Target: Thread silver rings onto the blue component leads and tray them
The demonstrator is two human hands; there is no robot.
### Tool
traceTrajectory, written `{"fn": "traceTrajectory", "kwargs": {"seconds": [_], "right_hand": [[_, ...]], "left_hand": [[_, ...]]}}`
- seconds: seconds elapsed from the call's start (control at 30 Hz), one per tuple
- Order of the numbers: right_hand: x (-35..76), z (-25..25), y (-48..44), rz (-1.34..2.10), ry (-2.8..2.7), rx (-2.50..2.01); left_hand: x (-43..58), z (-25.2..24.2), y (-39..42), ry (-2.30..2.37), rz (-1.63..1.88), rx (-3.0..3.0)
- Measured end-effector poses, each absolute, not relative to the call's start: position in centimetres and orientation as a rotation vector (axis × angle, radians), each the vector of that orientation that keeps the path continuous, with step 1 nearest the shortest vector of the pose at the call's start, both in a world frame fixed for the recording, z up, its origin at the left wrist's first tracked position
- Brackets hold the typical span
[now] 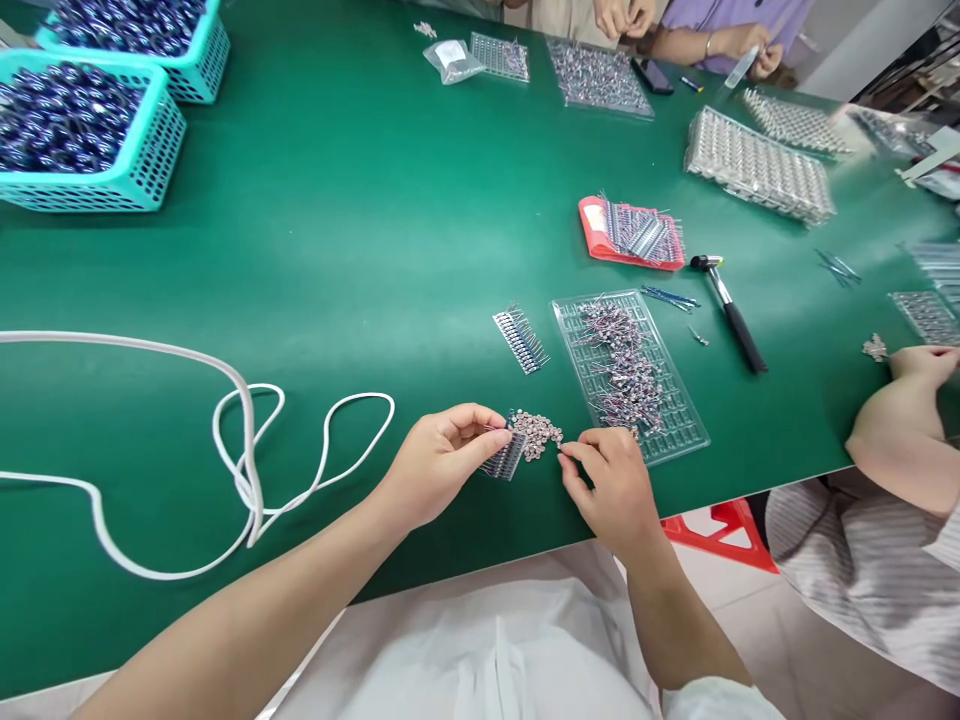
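Observation:
My left hand (442,460) pinches a short strip of small blue components with metal leads (504,458) just above the green table (337,250). Right beside it lies a little pile of small grey round parts (536,432). My right hand (611,485) has its fingertips pinched together at the right edge of that pile, on something too small to name. Just beyond my right hand lies a clear plastic tray (675,425) with a heap of red and grey leaded parts. A second loose strip of components (520,340) rests further up the table.
A white cable (247,470) loops at the left. Two teal baskets (142,170) of dark parts stand far left. A red holder (600,235), a small hammer (731,312) and more clear trays (757,165) lie to the right. A co-worker's arm (900,430) rests at right; other people's hands show far back.

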State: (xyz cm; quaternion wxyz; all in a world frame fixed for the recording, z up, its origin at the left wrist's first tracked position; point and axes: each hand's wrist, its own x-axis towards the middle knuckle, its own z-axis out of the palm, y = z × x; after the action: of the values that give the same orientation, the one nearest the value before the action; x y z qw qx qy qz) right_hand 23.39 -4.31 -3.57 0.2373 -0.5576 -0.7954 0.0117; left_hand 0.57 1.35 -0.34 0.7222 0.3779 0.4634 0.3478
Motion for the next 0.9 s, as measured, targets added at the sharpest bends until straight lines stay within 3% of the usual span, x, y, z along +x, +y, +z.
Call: {"fn": "traceTrajectory", "kwargs": {"seconds": [0.9], "right_hand": [[22.2,-4.1,-3.5,0.185,-2.216,-1.526]], "left_hand": [[0.7,0.0,1.3,1.047,0.767,0.821]]}}
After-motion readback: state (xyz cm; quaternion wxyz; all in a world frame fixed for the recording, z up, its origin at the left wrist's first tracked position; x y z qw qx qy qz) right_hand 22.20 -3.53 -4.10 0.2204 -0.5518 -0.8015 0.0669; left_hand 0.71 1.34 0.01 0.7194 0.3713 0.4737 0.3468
